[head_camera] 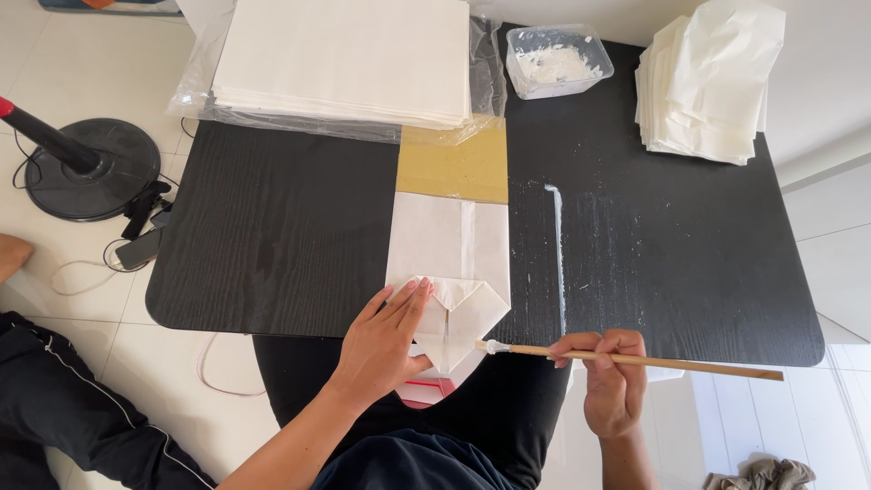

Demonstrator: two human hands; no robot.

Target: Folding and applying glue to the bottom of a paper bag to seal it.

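Folding looks mostly done on our white paper bag blank (451, 263): the near end is already creased into a diamond-shaped base with triangular flaps meeting in the middle. We judge gluing of that base is the step in hand; we can't tell whether any paste is on the flaps yet.

Left hand (386, 340) lies flat on the left flap, fingers together and extended, pinning it to the black wood-grain tabletop (272, 236). Nothing gripped, just pressing.

Right hand (610, 381) has fingers clamped on a thin wooden-handled brush (635, 359). Brush lies almost horizontal across our view, white-pasted tip pointing left, touching or just beside the right edge of the folded base; handle runs off to the right past the hand.

Bag blank sits at the near-centre tabletop edge, overhanging slightly toward us. Long axis runs near-to-far, folded base toward us, open end pointing away, far end resting on a yellow-brown cardboard strip (454, 163).

Just right of the blank: a white streak of paste (557, 254) on the tabletop, parallel to the blank.

Far side: clear plastic tub of white paste (555, 60); stack of flat white sheets on clear plastic wrap (345, 59) to the far left; pile of finished-looking folded white bags (708, 86) far right. The uncut stack is large, so we judge plenty is left.
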